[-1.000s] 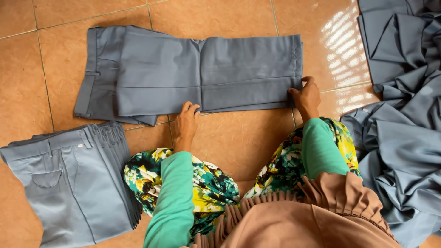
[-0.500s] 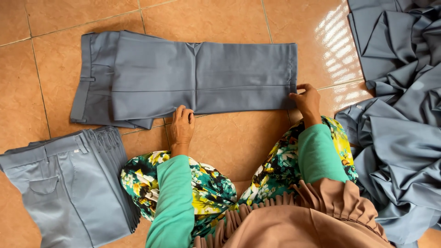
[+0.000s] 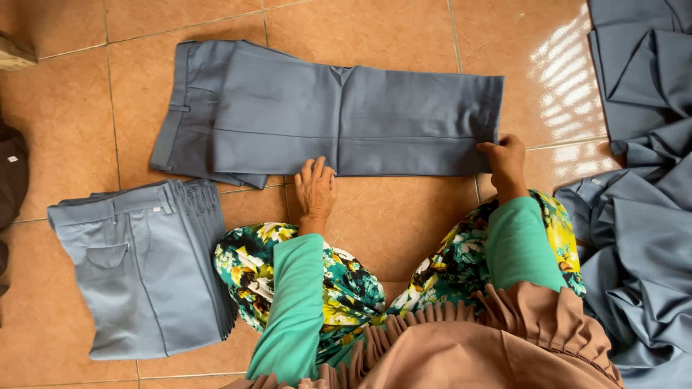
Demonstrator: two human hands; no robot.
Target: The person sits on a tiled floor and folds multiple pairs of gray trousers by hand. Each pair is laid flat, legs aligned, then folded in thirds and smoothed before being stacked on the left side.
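Now the grey trousers (image 3: pixel 346 119) lie folded flat on the tiled floor (image 3: pixel 404 216). The left hand (image 3: pixel 315 189) rests at the near edge, fingers spread. The right hand (image 3: pixel 506 158) pinches the hem corner. The cloth looks soft and light, probably easiest to take at its edges.

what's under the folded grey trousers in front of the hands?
Under the folded grey trousers only the orange tiled floor shows at the edges. The left hand and right hand rest on the near edge; anything beneath the cloth is covered.
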